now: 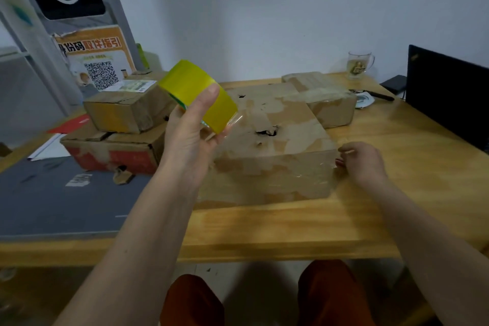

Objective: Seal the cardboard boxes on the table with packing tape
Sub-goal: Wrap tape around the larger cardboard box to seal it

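Between thumb and curled fingers of left hand (189, 130): yellow tape roll (198, 95), glossy, translucent, raised above large box (270, 145), loose clear end trailing below fingertips. Box on wooden table (370, 206): worn, torn, holed, patched. At its right corner, right hand (362, 161), fingers pinched together; whether holding tape, cannot tell.

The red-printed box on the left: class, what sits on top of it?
A smaller cardboard box with a white label sits on the red-printed box. The left hand hides their right ends.
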